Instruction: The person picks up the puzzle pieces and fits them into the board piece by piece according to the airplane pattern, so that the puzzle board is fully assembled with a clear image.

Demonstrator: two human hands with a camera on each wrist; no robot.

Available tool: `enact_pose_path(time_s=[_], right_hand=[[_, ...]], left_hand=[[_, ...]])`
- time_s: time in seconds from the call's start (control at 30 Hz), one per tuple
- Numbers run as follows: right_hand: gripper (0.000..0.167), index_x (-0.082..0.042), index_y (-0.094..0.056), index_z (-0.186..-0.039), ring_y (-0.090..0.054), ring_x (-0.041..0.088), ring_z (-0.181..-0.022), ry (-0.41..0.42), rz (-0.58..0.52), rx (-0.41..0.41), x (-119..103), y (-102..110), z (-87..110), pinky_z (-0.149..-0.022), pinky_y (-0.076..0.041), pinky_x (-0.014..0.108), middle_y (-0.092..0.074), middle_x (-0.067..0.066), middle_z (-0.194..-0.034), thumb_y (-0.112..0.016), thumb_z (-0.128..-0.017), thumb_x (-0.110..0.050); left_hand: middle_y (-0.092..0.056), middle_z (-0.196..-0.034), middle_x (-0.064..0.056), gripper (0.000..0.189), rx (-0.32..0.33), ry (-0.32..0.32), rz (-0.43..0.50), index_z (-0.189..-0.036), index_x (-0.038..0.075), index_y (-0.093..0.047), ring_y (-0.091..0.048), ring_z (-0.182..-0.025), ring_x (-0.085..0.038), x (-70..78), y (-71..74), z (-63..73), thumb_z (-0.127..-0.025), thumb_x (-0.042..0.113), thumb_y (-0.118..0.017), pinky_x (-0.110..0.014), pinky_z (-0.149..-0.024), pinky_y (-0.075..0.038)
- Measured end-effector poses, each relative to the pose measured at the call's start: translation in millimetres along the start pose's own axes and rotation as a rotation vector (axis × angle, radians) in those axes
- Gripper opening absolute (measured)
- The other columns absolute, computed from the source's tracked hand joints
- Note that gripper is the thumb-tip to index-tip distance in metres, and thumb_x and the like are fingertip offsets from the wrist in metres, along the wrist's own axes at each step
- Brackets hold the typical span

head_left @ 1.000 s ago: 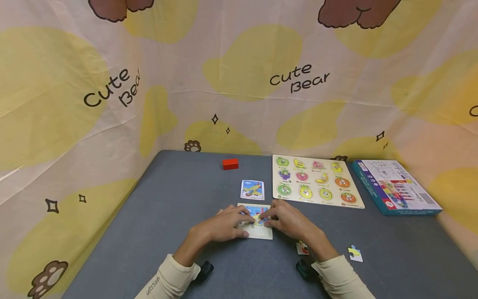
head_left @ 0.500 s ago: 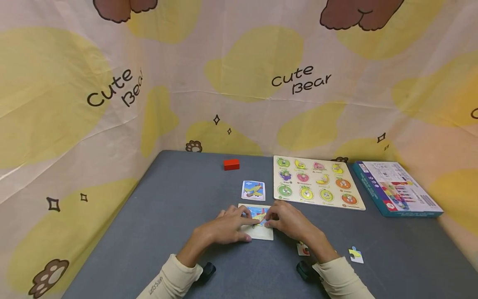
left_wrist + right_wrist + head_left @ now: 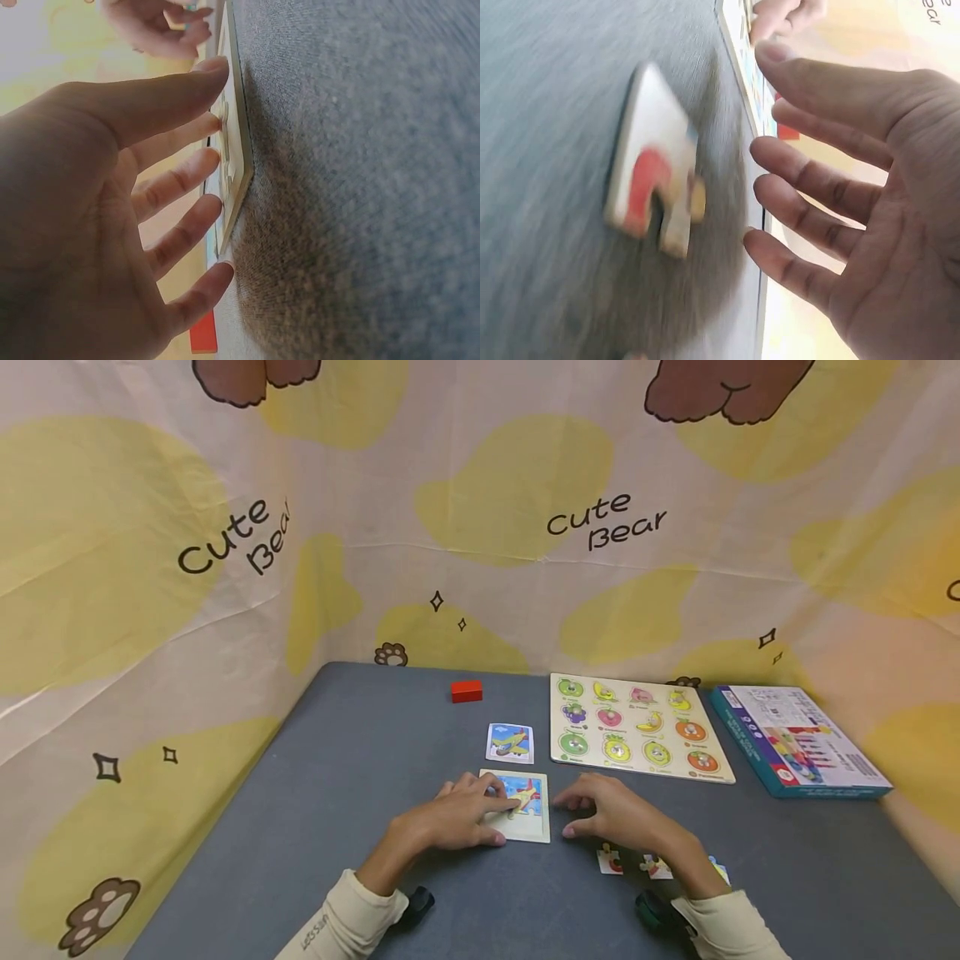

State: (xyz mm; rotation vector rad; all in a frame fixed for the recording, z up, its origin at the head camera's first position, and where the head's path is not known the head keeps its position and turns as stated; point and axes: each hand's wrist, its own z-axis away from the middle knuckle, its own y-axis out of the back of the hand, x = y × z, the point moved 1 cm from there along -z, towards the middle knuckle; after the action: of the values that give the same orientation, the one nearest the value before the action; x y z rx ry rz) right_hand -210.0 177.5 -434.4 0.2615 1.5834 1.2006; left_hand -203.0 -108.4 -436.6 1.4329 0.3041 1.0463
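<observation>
A small cream puzzle tray (image 3: 531,833) lies in front of me, its upper part filled by jigsaw pieces (image 3: 531,795) showing a yellow airplane with red parts. My left hand (image 3: 459,814) rests on the tray, index finger on the pieces and thumb at the near edge; the left wrist view has its fingertips along the tray side. Just right of the tray, my right hand (image 3: 618,814) hovers with relaxed fingers and holds nothing. Below it lie a white-and-red jigsaw piece (image 3: 610,860), another piece (image 3: 657,867), and a third (image 3: 720,868) partly hidden by the forearm.
An airplane picture card (image 3: 510,743) lies just beyond the tray. Farther back are a red block (image 3: 467,692), a fruit board (image 3: 557,727) and a teal-sided box (image 3: 840,760) at the right. A printed cloth (image 3: 480,543) hangs behind the table.
My right hand has let go of the pieces on the tray and moved right, uncovering more of the airplane picture and a loose piece. The left hand has stayed on the tray.
</observation>
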Motion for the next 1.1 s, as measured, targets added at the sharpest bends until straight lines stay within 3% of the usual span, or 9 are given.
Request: enact_pose_path(time_s=[0.17, 0.57, 1.1], right_hand=[[0.039, -0.016, -0.078, -0.122, -0.058, 0.014, -0.095, -0.007, 0.018, 0.0, 5.6, 5.7, 23.5, -0.081, -0.049, 0.033, -0.065, -0.006, -0.104, -0.088, -0.088, -0.033], [0.037, -0.017, -0.08, -0.116, -0.052, 0.007, -0.093, -0.026, 0.07, -0.005, 21.9, 9.3, 66.1, -0.079, -0.046, 0.029, -0.062, -0.012, -0.101, -0.088, -0.086, -0.036], [0.02, -0.027, -0.079, -0.104, -0.052, 0.004, -0.095, 0.005, 0.127, 0.037, 23.0, 3.3, 80.3, -0.081, -0.049, 0.031, -0.059, -0.016, -0.1, -0.086, -0.089, -0.039]], left_hand=[[-0.048, -0.148, 0.0, 0.057, 0.012, -0.006, 0.01, -0.154, 0.033, -0.057, -0.042, -0.129, -0.024, 0.5, 0.3, 0.4, -0.1, 0.039, -0.074, -0.046, -0.099, -0.037], [-0.054, -0.145, -0.007, 0.057, 0.056, -0.023, 0.112, -0.146, 0.015, -0.066, -0.049, -0.127, -0.026, -4.4, 5.6, 1.5, -0.093, 0.025, -0.083, -0.05, -0.099, -0.041], [-0.058, -0.138, -0.008, 0.051, 0.118, 0.072, 0.201, -0.136, 0.014, -0.071, -0.05, -0.129, -0.032, -18.5, 10.9, 4.1, -0.088, 0.019, -0.088, -0.061, -0.109, -0.038]])
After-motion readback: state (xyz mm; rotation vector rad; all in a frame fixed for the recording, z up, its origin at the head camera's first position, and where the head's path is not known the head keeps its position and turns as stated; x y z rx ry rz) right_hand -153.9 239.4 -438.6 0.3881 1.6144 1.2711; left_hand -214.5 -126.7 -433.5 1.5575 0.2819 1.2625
